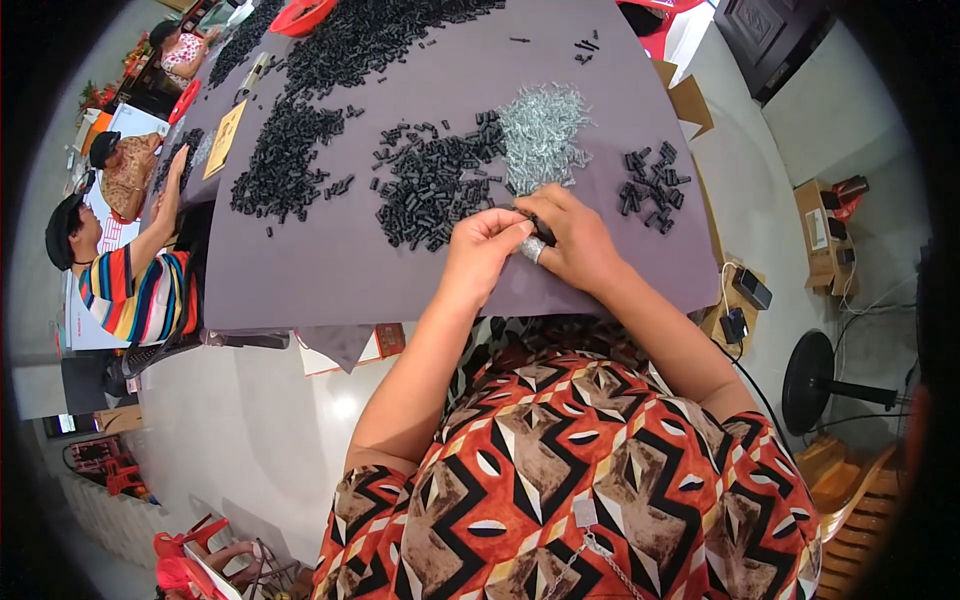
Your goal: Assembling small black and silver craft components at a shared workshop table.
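Note:
My left hand (478, 250) and my right hand (578, 242) meet close to the table's front edge, fingertips together. Between them shows a small black piece (541, 234), partly hidden by the fingers. My right fingers are closed on it. The left thumb and forefinger are pinched, and what they grip is too small to make out. A silvery wrap (532, 249) sits at my right thumb. Just beyond my hands lie a pile of short black cylindrical parts (430, 195) and a heap of small shiny silver pieces (545, 135).
A smaller group of black parts (655, 185) lies at the right; another black pile (285, 155) is to the left. More black parts (370, 40) and a red basin (300, 15) are farther back. Co-workers (150, 290) sit along the left side. A fan (808, 382) stands at the right.

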The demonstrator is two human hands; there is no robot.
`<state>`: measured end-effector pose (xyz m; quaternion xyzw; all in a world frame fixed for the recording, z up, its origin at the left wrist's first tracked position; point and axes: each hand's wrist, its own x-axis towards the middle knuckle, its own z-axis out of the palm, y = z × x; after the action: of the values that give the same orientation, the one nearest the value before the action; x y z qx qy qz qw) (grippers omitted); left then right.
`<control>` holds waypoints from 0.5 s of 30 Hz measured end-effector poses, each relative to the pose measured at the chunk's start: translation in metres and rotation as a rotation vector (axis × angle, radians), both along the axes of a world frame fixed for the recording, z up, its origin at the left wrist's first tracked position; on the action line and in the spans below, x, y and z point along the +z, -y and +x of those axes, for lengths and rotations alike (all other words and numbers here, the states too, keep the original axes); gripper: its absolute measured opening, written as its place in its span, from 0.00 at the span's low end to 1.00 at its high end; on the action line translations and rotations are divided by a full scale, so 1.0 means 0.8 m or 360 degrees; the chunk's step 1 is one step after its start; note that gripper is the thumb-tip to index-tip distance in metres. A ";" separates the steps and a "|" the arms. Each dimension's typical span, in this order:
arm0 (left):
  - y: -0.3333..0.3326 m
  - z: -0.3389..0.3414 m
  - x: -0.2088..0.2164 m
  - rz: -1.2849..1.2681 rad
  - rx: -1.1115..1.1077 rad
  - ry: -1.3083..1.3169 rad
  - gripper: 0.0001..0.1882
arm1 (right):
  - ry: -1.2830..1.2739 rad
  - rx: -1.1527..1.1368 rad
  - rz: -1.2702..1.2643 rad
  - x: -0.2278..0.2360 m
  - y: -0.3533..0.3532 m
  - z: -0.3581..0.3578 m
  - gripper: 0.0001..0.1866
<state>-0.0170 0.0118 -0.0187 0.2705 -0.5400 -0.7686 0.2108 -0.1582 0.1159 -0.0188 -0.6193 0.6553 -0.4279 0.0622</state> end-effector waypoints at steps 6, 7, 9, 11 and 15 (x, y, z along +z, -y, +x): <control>0.004 0.003 0.003 0.0112 -0.0121 0.0051 0.08 | 0.0159 0.0109 -0.0048 -0.002 -0.001 -0.003 0.27; 0.006 0.004 -0.001 0.0112 -0.0122 0.0056 0.08 | 0.0164 0.0108 -0.0048 -0.002 0.001 -0.003 0.27; 0.007 0.004 -0.004 0.0009 -0.0169 -0.0009 0.09 | 0.0035 0.0107 -0.0113 0.000 0.003 -0.003 0.27; 0.005 0.003 -0.005 0.0041 -0.0138 0.0005 0.08 | 0.0160 0.0096 -0.0029 0.008 0.001 0.000 0.27; 0.001 -0.001 0.005 0.0038 -0.0082 0.0098 0.08 | 0.0229 0.0085 -0.0035 0.001 0.002 -0.004 0.27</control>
<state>-0.0175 0.0106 -0.0148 0.2827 -0.5437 -0.7716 0.1710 -0.1616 0.1146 -0.0184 -0.6048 0.6277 -0.4767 0.1138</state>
